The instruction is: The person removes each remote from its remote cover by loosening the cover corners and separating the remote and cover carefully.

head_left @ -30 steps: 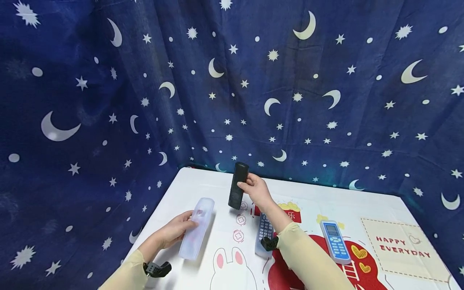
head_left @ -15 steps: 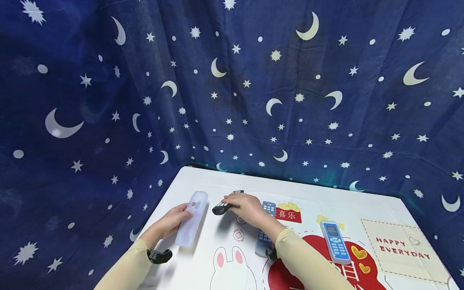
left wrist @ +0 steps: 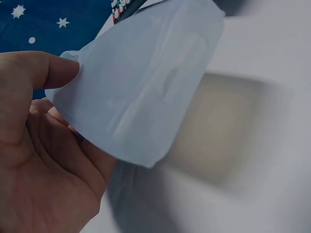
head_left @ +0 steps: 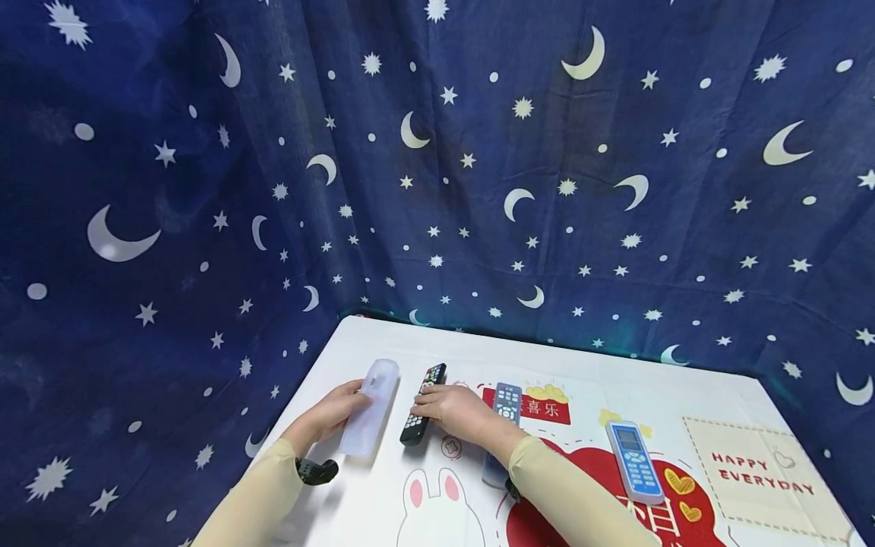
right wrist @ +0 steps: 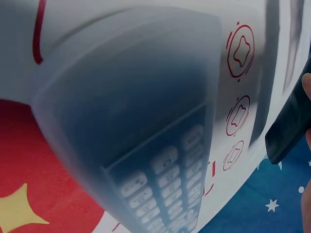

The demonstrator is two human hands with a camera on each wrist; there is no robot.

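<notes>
My left hand (head_left: pixel 333 411) pinches a translucent, pale-bluish silicone remote cover (head_left: pixel 371 414) by its side, at the left of the table. The left wrist view shows the thumb on top of the cover (left wrist: pixel 141 82) and the other fingers below it. Just to the right, my right hand (head_left: pixel 456 411) grips a black remote control (head_left: pixel 413 431) from above, around its middle. Its buttons face up, several of them coloured at the far end, and the fingers hide part of the keys. In the right wrist view only the edge of that black remote (right wrist: pixel 286 131) shows, with fingertips on it.
Under my right forearm lies a grey-blue remote in a clear cover (head_left: pixel 507 403), partly hidden. Farther right is a white-and-blue remote (head_left: pixel 636 463) with a small screen. The printed white tablecloth (head_left: pixel 547 351) ends at a dark blue star-patterned curtain (head_left: pixel 478 190).
My right hand has brought the black remote down and left, turning it from its dark back to its button side. The left hand and cover have shifted only slightly.
</notes>
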